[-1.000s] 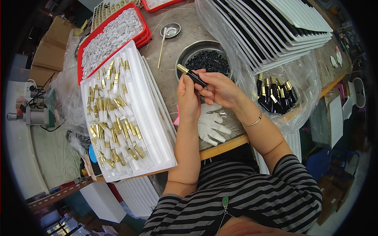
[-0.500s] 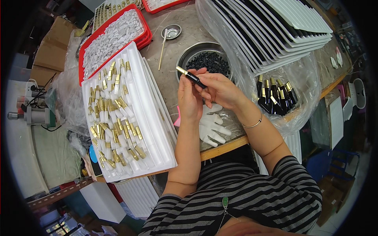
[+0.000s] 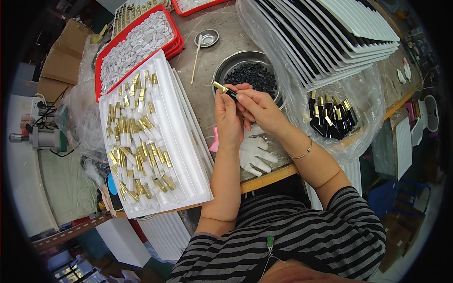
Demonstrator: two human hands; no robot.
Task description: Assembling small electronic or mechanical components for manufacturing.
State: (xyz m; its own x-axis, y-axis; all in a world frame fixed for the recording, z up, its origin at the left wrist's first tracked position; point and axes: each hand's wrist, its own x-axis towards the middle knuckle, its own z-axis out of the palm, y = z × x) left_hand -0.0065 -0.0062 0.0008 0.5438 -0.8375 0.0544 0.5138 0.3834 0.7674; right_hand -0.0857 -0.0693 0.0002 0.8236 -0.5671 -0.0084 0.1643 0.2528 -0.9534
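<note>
A slim black cosmetic tube with a gold end (image 3: 220,87) is held in front of me, tilted with the gold end up to the left. My left hand (image 3: 228,119) supports it from the near side, fingers closed round it. The thumb and fingers of my right hand (image 3: 262,109) pinch its black end, which they partly hide. Just beyond my hands, a round metal bowl (image 3: 220,66) holds many small black pieces (image 3: 250,75). To the left, a white ribbed tray (image 3: 181,158) carries a heap of gold-and-white tubes (image 3: 127,126).
A white glove (image 3: 255,153) lies beneath my wrists. At right, black-and-gold tubes (image 3: 332,115) lie in clear plastic below a stack of white trays (image 3: 325,52). A red tray (image 3: 176,41) of pale pieces, a small metal dish (image 3: 207,37) and a thin stick (image 3: 195,63) are farther back.
My right hand has shifted slightly left along the tube, its fingers now covering more of the black end. The left hand has barely moved.
</note>
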